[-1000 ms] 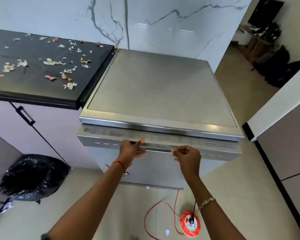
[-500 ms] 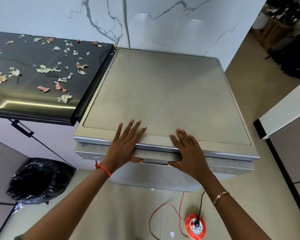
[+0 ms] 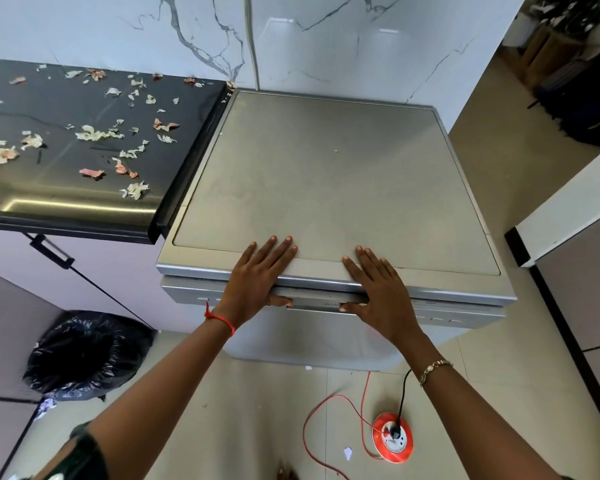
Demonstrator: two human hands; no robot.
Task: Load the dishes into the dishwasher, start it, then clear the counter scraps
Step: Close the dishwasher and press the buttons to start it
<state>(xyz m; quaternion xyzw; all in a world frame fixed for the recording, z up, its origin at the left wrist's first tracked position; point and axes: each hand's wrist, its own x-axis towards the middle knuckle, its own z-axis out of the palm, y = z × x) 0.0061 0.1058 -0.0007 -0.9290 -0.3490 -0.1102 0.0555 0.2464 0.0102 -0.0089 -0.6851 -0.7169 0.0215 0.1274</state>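
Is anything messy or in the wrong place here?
Yes. Scraps lie scattered over the black counter beside the dishwasher. A red cord also trails loose across the floor.

Left hand [image 3: 257, 273] and right hand [image 3: 383, 289] lie flat on the dishwasher [image 3: 326, 168] at its front edge (thumbs tucked beneath).

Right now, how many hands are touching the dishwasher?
2. The left hand lies flat on the front edge of the dishwasher, left of middle; the right hand lies flat just right of it.
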